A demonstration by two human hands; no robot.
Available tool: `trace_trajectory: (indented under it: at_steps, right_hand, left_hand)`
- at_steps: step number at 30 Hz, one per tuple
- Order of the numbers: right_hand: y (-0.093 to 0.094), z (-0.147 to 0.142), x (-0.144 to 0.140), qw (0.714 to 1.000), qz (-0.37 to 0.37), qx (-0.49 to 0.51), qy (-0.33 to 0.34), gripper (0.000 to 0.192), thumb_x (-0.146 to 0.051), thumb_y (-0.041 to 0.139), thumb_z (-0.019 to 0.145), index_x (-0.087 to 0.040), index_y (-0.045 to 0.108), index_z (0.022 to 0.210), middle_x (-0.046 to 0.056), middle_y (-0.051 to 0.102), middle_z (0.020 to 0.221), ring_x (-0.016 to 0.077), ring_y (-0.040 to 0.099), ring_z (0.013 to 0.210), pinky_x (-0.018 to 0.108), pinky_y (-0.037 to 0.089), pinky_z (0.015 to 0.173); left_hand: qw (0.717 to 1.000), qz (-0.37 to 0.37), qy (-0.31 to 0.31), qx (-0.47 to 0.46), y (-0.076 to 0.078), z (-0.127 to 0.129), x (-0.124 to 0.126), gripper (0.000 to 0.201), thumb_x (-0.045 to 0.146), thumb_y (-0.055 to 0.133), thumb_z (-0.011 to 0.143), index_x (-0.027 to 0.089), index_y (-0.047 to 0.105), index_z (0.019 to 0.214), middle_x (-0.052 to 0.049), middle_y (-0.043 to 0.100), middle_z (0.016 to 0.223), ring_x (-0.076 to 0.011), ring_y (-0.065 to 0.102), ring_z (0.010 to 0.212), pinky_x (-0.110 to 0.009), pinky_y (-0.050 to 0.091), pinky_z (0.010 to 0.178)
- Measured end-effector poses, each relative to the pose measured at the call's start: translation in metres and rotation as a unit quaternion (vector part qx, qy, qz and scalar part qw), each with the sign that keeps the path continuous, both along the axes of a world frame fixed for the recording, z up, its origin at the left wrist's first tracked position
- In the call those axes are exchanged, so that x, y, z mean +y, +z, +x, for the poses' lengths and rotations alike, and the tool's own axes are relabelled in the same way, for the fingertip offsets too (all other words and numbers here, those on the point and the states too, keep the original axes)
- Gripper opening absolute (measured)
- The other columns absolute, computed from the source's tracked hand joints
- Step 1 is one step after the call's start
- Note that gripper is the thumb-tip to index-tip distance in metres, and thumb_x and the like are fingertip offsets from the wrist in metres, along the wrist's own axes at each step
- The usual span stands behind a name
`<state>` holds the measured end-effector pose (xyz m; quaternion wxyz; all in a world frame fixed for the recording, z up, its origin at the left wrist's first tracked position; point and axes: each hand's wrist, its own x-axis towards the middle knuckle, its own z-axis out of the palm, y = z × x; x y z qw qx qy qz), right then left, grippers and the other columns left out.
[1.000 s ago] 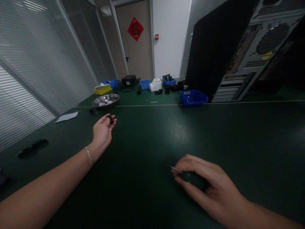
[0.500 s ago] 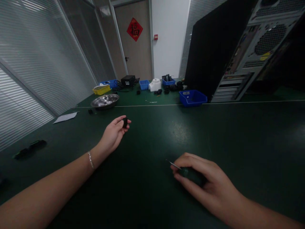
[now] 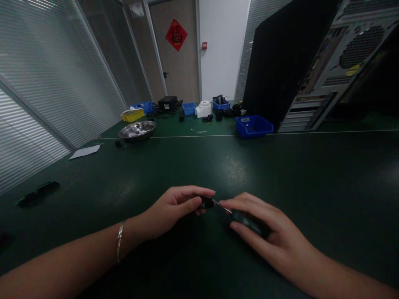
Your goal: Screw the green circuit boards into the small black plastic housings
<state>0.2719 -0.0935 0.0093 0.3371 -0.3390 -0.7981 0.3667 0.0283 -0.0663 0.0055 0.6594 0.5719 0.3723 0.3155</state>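
Near the middle of the table, my left hand (image 3: pixel 179 207) is closed, pinching a small black part (image 3: pixel 207 202) between thumb and fingers. Its exact kind does not show. My right hand (image 3: pixel 268 232) is wrapped round a thin-shafted hand tool with a dark green handle (image 3: pixel 247 223). The tool's slim metal shaft points up and left, its tip at the right end of the black part. Whether the tip is inside the part or only against it, I cannot tell.
At the back stand a metal bowl (image 3: pixel 137 130), a yellow basket (image 3: pixel 133 116), a blue bin (image 3: pixel 254 126) and a white device (image 3: pixel 203 109). A computer case (image 3: pixel 280 66) rises at the right. Dark green-black pieces (image 3: pixel 38 193) and a paper sheet (image 3: pixel 84 151) lie left.
My left hand has come closer and to the right with the black part, meeting the tool's tip. My right hand stays in nearly the same place, still holding the tool.
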Motion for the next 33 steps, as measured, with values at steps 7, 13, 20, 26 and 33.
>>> trace_trajectory:
  at_steps: [7, 13, 20, 26, 33]
  right_hand:
    - [0.003, -0.002, -0.001, 0.999, -0.002, -0.005, 0.038, 0.037, -0.012, 0.055, 0.092, -0.027, 0.060, 0.125, 0.005, 0.065, 0.106, 0.0176, 0.065, 0.095, 0.030, 0.054, 0.082]
    - [0.003, -0.004, -0.001, 1.000, 0.008, -0.007, 0.017, 0.038, -0.010, 0.055, 0.090, -0.026, 0.061, 0.124, 0.007, 0.067, 0.104, 0.0187, 0.066, 0.093, 0.030, 0.055, 0.080]
    - [0.000, -0.004, -0.002, 1.000, -0.001, -0.008, 0.014, 0.038, -0.011, 0.055, 0.091, -0.027, 0.061, 0.126, 0.007, 0.067, 0.106, 0.0199, 0.066, 0.093, 0.032, 0.056, 0.080]
    - [0.004, -0.004, 0.000, 1.000, -0.010, 0.001, 0.011, 0.037, -0.010, 0.055, 0.090, -0.028, 0.063, 0.123, 0.005, 0.067, 0.102, 0.0186, 0.066, 0.091, 0.030, 0.055, 0.078]
    - [0.000, -0.007, 0.000, 0.999, -0.032, -0.004, 0.020, 0.035, -0.011, 0.055, 0.092, -0.027, 0.063, 0.122, 0.006, 0.066, 0.103, 0.0182, 0.065, 0.093, 0.032, 0.053, 0.081]
  left_hand:
    - [0.999, -0.025, -0.013, -0.021, 0.004, 0.002, 0.000, 0.020, 0.022, 0.065, 0.085, 0.017, 0.070, 0.104, -0.004, 0.067, 0.086, -0.0131, 0.059, 0.074, -0.027, 0.046, 0.071]
    - [0.999, -0.018, -0.009, -0.030, -0.001, 0.000, 0.000, 0.023, 0.028, 0.060, 0.089, 0.016, 0.070, 0.106, -0.006, 0.068, 0.085, -0.0141, 0.061, 0.075, -0.026, 0.047, 0.071]
    - [1.000, 0.000, -0.002, -0.010, 0.006, 0.002, -0.003, 0.023, 0.022, 0.063, 0.086, 0.017, 0.072, 0.106, -0.006, 0.070, 0.091, -0.0141, 0.062, 0.077, -0.027, 0.049, 0.075]
    - [1.000, 0.011, -0.015, 0.005, 0.009, 0.002, -0.003, 0.023, 0.019, 0.063, 0.086, 0.020, 0.072, 0.106, -0.003, 0.070, 0.086, -0.0120, 0.062, 0.076, -0.024, 0.049, 0.073]
    - [1.000, 0.011, -0.022, 0.012, 0.008, -0.001, -0.002, 0.023, 0.018, 0.061, 0.088, 0.019, 0.071, 0.108, -0.004, 0.069, 0.086, -0.0121, 0.062, 0.076, -0.025, 0.049, 0.074]
